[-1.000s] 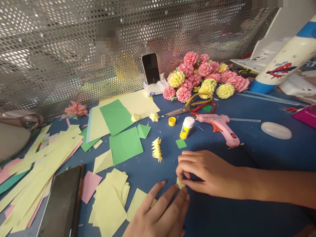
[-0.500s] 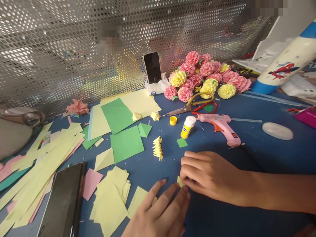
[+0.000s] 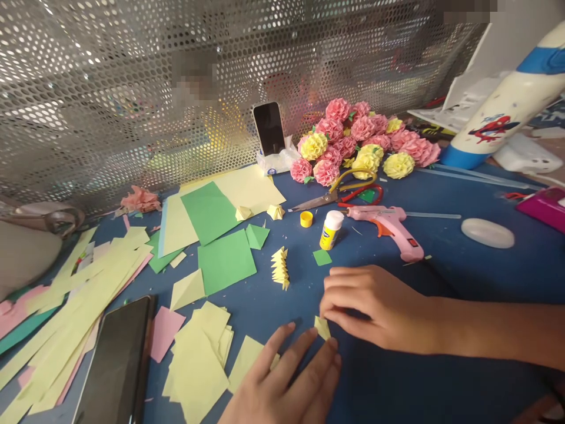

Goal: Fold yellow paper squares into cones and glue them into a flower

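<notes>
A small folded piece of yellow paper [image 3: 322, 327] lies on the blue tabletop between my hands. My left hand [image 3: 286, 377] rests with its fingers stretched and apart, fingertips at the paper's lower edge; part of a yellow sheet [image 3: 245, 360] shows beside it. My right hand [image 3: 375, 309] is closed, its curled fingers at the paper's upper right edge; the fingertips are partly hidden. Just beyond stand a row of pointed folded yellow pieces [image 3: 279, 268], a small green square [image 3: 322, 257] and a capped glue stick [image 3: 331, 230].
Stacked yellow squares [image 3: 198, 365], a dark phone [image 3: 117, 359] and paper strips [image 3: 75, 318] lie left. Green sheets [image 3: 227, 261] are behind. Scissors [image 3: 315, 201], a pink glue gun [image 3: 388, 224], paper flowers [image 3: 362, 138] and a bottle [image 3: 498, 112] stand farther back and right.
My right hand's thumb and fingers have shifted slightly up off the yellow paper, so more of it shows. My left hand stays almost where it was. The view has tilted slightly.
</notes>
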Tool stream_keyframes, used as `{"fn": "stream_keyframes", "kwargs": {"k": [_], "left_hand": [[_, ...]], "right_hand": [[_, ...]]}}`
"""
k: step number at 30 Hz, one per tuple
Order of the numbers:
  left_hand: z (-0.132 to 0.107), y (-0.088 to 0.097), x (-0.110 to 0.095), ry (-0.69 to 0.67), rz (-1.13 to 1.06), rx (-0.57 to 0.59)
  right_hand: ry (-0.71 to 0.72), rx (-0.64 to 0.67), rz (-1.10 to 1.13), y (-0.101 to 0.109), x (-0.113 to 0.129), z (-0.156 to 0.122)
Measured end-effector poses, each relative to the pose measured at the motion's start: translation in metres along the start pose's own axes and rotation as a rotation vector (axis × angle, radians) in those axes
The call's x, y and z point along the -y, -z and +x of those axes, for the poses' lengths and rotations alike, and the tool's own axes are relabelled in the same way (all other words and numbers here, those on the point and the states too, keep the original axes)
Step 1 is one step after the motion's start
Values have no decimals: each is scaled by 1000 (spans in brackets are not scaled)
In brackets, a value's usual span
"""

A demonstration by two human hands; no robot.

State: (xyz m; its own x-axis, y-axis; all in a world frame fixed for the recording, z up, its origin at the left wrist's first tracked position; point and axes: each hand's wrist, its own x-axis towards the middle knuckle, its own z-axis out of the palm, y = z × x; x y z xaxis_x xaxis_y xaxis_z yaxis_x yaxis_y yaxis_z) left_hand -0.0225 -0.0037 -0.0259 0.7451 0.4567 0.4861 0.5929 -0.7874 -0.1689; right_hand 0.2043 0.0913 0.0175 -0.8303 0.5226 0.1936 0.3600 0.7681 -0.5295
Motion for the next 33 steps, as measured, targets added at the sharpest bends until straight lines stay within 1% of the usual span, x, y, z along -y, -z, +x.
{"fn": "stream_keyframes", "kwargs": {"k": [2, 6, 12, 15, 19, 23, 27, 29, 31, 33], "left_hand": [[1, 0, 1, 11, -36, -9], [3, 0, 3, 11, -86, -42], [2, 2, 2, 8, -83, 7], [2, 3, 2, 6, -81, 17], [2, 4, 2, 11, -92, 26], [3, 4, 3, 12, -100, 26], [3, 4, 3, 16, -101, 22], [3, 4, 2, 14, -97, 14], [2, 3, 2, 11, -91, 7], [2, 2, 2, 10, -86, -3]], "right_hand": [[-62, 9, 79, -1, -3, 3], [-85, 47, 133, -6, -1, 6], [-150, 43, 95, -6, 3, 9], [-173, 56, 111, -6, 3, 9], [-170, 67, 159, -8, 2, 9], [-154, 84, 147, -8, 4, 10], [-109, 69, 137, -8, 6, 11], [-62, 51, 117, -9, 4, 10], [32, 34, 41, -10, 1, 8], [165, 34, -97, -8, -2, 6]]}}
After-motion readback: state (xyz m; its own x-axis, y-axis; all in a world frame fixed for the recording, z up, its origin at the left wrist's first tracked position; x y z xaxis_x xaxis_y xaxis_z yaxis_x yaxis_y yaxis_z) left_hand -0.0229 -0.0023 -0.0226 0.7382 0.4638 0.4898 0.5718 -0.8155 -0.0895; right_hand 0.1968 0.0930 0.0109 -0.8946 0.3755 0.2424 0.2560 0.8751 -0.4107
